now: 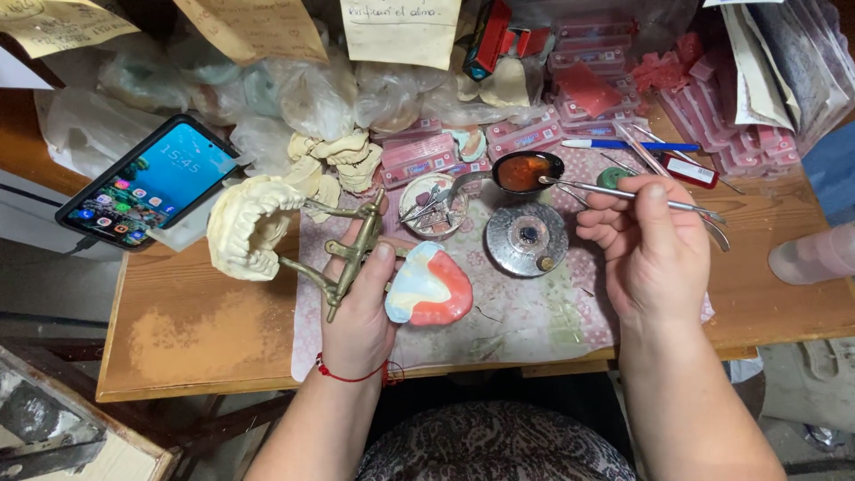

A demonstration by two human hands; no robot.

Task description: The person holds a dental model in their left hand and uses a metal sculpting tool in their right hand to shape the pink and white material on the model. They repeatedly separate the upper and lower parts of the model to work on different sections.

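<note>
Articulator (343, 254) with cast (245, 224) sits gripped in left hand (361, 307); right hand (655, 245) pinches a spatula (623, 193) over the counter (196, 330).

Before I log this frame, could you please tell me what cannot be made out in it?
Head view only:
- Left hand: its palm and inner fingers, hidden by its own back and the brass frame.
- Metal tool: its tip, lost in the dark bowl.
- Plaster teeth: far side faces away.

Brass articulator (343, 249) w/ cream plaster jaw cast (245, 227) tilted open near worktop's left edge; thin metal wax tool (623, 194) level, tip at red-wax ladle (525, 171)
</note>
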